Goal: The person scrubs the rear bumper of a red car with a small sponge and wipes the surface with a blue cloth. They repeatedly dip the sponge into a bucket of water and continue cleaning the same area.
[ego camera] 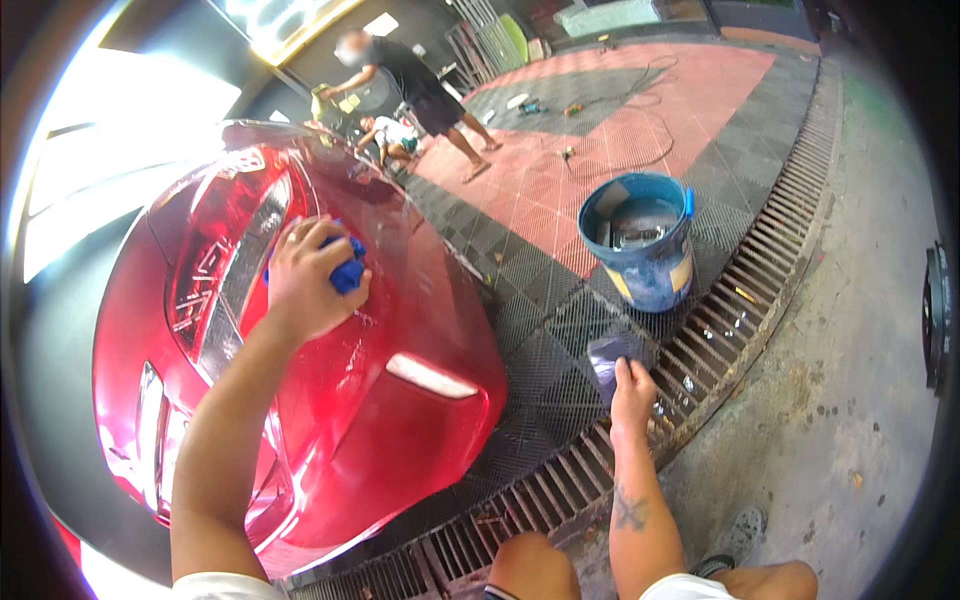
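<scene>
My left hand [315, 277] is closed around a crumpled blue cloth [348, 274], pressed on the glossy red body of a car [420, 322], beside its lamp [225, 277]. My right hand [634, 397] pinches the edge of a thin, shiny, purplish sheet [611, 360] over the floor grating, away from the car. Beyond that hand a blue plastic bucket [636, 277] stands upright, with liquid and a pale piece inside; its outside is stained.
A metal drain grate [727, 307] curves between black and red floor tiles [540, 202] and concrete [840, 375]. Behind the car one person [420, 82] stands and another [394, 135] crouches. Cables and small tools [532, 107] lie on the tiles. A wheel [934, 319] shows at the right rim.
</scene>
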A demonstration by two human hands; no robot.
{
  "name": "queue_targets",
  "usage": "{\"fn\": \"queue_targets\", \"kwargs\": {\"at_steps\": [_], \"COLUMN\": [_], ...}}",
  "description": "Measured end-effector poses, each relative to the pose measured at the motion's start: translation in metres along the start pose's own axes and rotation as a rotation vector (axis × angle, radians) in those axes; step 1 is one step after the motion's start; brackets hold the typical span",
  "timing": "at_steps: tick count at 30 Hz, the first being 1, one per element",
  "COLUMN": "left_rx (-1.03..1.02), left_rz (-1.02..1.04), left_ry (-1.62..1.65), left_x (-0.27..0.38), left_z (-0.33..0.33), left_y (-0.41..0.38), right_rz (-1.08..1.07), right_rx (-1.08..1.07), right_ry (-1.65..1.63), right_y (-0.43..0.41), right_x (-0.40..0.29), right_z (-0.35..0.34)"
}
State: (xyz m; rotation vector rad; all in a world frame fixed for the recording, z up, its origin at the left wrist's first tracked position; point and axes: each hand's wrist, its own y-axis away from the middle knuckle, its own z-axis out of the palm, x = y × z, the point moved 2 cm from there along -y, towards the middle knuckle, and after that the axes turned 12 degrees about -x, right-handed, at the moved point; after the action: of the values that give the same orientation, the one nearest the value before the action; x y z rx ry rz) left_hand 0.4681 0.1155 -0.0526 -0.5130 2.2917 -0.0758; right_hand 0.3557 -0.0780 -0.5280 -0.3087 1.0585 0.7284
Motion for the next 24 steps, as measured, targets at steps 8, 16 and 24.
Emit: {"fn": "queue_targets", "kwargs": {"at_steps": [8, 16, 24], "left_rx": [0.016, 0.158, 0.195], "left_rz": [-0.013, -0.117, -0.195], "left_ry": [-0.032, -0.087, -0.047], "left_x": [0.002, -0.004, -0.036], "left_z": [0.018, 0.039, 0.061], "left_y": [-0.018, 0.008, 0.007], "right_rz": [0.206, -0.281, -0.721], "right_rx": [-0.206, -0.251, -0.403], "right_ry": [-0.312, 0.176, 0.434], "right_y": [0.027, 0.057, 0.081], "right_x": [-0.028, -0.027, -0.040], "right_z": [0.063, 0.154, 0.198]}}
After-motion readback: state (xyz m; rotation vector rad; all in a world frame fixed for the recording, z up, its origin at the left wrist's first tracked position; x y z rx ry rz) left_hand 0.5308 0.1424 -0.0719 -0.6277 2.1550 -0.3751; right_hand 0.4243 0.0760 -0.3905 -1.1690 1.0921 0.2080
